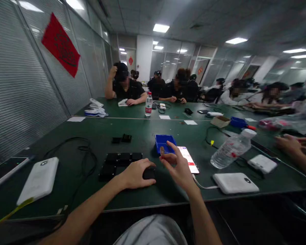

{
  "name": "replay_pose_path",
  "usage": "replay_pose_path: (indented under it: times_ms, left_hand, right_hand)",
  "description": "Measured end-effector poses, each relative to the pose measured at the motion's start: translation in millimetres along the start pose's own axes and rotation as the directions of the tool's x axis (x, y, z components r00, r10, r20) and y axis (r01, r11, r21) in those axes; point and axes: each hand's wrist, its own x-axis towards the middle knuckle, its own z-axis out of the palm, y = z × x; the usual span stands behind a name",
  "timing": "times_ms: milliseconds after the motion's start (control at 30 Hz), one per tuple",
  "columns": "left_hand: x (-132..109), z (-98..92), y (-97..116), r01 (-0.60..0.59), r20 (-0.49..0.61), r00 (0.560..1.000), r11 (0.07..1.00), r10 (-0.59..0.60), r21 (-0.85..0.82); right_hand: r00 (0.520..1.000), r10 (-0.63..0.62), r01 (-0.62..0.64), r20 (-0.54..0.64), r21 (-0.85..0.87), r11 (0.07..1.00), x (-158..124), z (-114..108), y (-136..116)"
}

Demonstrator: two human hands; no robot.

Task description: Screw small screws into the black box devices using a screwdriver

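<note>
My left hand (137,173) curls round a small black box (149,173) at the right end of a group of similar black boxes (118,160) on the green table. Just right of it, my right hand (179,166) is raised with its fingers drawn together. A small brownish piece (162,150) shows at those fingertips, too small to name. Behind that hand lies a blue open box (163,139), partly hidden by the fingers. Two small black pieces (126,138) lie farther back on the left.
A lit phone (188,160) is cabled to a white power bank (235,183). A clear water bottle (232,149) leans at right. At left are another white power bank (38,180) and black cable (88,153). Co-workers sit across and at right, one person's hands (293,144) near the edge.
</note>
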Motion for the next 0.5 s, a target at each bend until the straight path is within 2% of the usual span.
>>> replay_pose_path:
  times_ms: [200,333,500]
  left_hand:
    - [0.0,0.8,0.6,0.004,-0.005,1.0,1.0,-0.004,-0.003]
    - [-0.7,-0.1,0.9,0.007,0.001,1.0,1.0,-0.007,0.006]
    - [-2.5,-1.2,-1.0,-0.011,-0.006,1.0,1.0,0.011,0.019]
  right_hand:
    - [0.994,0.093,-0.072,0.059,-0.29,0.954,2.3,-3.1,17.7]
    - [0.973,0.165,-0.062,0.163,-0.501,0.863,5.4,-1.3,17.5]
    - [0.943,0.239,-0.03,0.229,-0.661,0.75,11.8,1.3,14.4]
